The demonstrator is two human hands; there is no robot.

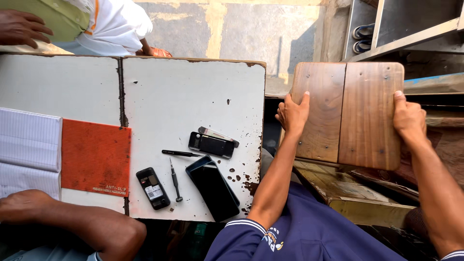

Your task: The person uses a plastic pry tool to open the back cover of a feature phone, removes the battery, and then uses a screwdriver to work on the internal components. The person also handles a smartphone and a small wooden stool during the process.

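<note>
a brown two-plank wooden board with screw heads, held flat beside the white table.

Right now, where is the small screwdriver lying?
In the head view, the small screwdriver lies on the white table, left of the person's hands, between the small black phone and the large black phone.

Left hand: grips wooden board at its left edge
Right hand: grips its right edge
Table: smartphone, screwdriver

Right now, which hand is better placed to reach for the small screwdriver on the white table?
The left hand: it grips the wooden board on the edge nearer the white table, where the screwdriver lies.
</note>
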